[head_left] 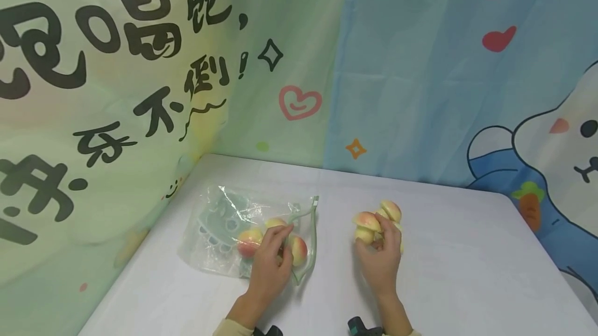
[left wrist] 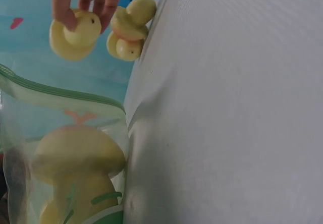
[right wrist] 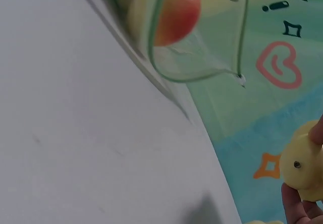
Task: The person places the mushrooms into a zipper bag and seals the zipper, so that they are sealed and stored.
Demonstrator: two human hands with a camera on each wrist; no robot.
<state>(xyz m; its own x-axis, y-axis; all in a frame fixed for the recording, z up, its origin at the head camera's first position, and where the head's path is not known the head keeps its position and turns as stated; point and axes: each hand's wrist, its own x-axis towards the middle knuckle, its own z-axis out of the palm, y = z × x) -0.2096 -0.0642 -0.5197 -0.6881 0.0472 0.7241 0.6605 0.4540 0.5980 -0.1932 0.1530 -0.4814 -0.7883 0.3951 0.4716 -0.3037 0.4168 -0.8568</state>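
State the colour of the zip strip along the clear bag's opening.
Green; the zip strip shows best in the left wrist view.

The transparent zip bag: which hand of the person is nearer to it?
Left. The left hand is at the open end of the transparent zip bag; the right hand, apart from it on the right, holds a mushroom toy.

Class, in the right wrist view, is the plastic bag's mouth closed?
No: the green rim of the plastic bag forms an open loop.
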